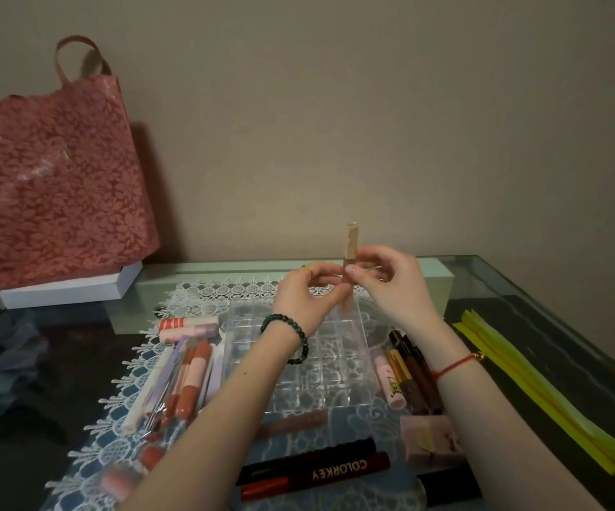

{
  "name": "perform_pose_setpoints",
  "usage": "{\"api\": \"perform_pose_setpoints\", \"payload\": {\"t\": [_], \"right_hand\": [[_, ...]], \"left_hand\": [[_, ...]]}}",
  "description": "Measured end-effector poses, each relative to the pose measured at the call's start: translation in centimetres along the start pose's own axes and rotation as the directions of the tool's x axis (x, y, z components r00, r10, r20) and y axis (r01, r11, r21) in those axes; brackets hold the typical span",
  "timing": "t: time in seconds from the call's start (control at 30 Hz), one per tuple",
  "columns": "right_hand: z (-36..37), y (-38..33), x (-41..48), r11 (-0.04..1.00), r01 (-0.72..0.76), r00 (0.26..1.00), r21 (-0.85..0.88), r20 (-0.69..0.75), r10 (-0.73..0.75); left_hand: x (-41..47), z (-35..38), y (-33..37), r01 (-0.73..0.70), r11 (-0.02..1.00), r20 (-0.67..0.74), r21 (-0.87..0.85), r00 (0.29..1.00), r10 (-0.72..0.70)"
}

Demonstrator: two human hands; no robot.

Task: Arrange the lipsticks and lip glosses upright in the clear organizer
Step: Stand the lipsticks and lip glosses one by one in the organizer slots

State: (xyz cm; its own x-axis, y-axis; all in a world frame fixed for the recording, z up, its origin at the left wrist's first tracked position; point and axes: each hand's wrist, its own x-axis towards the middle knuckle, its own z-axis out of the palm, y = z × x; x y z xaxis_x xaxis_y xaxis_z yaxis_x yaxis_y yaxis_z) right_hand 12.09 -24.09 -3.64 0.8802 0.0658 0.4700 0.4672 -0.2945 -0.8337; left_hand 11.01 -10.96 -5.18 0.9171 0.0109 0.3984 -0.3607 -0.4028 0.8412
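**A:** Where is the slim clear lip gloss tube with the pale glittery cap (350,245)?

**B:** In the air and upright, its long axis close to vertical, cap end up. Its lower end hangs over the far row of the clear acrylic grid organizer (335,381). I can't tell whether the tip has entered a cell yet. By my reading the move left is straight down.

**A:** Which hand has it?

**B:** Both. The left grip (306,289) pinches it from the left at about mid-length. The right grip (390,285) pinches it from the right at the same height, so the fingertips meet round the tube. Neither is nearer. I'd judge either could lower it alone if the other let go.

**A:** Anything standing in the organizer?

**B:** Nothing in the cells that show, though the left forearm covers some. The other tubes lie flat on the white lace mat (203,293) on both sides of it, over the glass worktop (519,289).

**A:** Any writing?

**B:** One word is legible. A long black box (335,470) near the front edge reads "COLORKEY" in pale letters, upside down to the camera. A red-and-white striped tube (188,321) left of the organizer has markings too blurred to read. A pink tube with a cartoon print (390,385) on the right shows no words I can make out.
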Motion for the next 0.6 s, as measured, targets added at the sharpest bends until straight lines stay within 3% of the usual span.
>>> {"api": "perform_pose_setpoints", "payload": {"t": [0.6], "right_hand": [[-0.72,0.46,-0.3,1.0,-0.013,0.996,-0.028,0.085,0.015]], "left_hand": [[0.17,0.2,-0.64,0.008,0.997,0.052,0.081,0.999,-0.012]]}}
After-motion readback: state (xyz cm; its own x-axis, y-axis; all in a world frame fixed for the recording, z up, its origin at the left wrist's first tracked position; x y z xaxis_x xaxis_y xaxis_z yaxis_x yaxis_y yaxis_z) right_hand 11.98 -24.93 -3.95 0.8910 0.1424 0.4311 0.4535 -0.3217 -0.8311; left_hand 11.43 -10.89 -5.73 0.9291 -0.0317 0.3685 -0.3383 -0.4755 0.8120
